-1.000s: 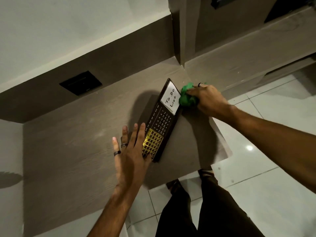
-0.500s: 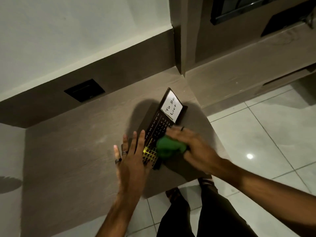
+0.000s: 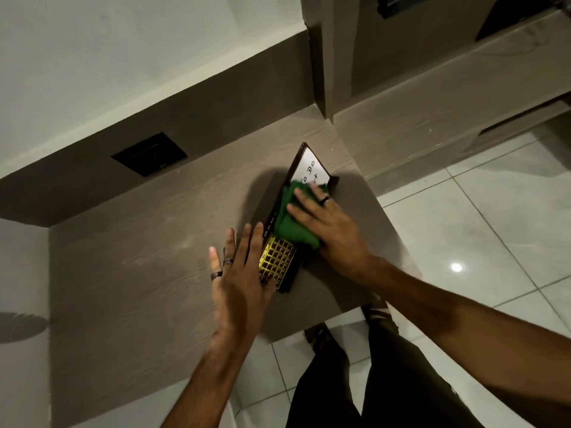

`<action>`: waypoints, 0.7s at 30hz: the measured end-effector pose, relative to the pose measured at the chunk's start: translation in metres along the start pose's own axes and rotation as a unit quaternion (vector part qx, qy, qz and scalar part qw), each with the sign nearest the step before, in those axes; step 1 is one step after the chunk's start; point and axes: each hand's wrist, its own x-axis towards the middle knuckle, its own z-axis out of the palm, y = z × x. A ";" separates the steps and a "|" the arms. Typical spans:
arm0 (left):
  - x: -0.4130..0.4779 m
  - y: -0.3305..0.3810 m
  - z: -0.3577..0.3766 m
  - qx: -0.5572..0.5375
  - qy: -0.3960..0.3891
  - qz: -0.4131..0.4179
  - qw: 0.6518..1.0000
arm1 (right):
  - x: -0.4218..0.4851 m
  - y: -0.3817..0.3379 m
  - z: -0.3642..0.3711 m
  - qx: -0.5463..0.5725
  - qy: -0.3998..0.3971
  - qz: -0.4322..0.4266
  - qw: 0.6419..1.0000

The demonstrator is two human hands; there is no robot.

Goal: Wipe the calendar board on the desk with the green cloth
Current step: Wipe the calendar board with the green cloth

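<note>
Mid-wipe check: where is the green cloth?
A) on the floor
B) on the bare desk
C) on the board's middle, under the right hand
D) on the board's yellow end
C: the right hand presses the cloth flat on the middle of the board.

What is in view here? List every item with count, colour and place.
calendar board: one, dark frame, white panel, yellow grid, on the desk's right part
green cloth: one, green, on the board's middle
desk: one, grey-brown, under the board
wall plate: one, black, on the brown panel behind the desk
floor tiles: many, white, right of the desk
left hand: one, flat, fingers on the board's near end
right hand: one, flat, pressing the cloth
</note>
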 end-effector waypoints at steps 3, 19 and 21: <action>-0.003 0.004 -0.002 -0.042 0.016 -0.005 0.999 | -0.022 -0.014 -0.003 0.009 -0.015 0.058 0.998; -0.005 0.002 0.008 -0.015 0.002 -0.006 1.000 | -0.034 -0.066 0.019 0.070 -0.050 -0.129 0.988; -0.006 0.004 0.008 -0.026 0.023 -0.002 0.999 | -0.018 -0.050 0.007 0.045 -0.052 -0.179 0.981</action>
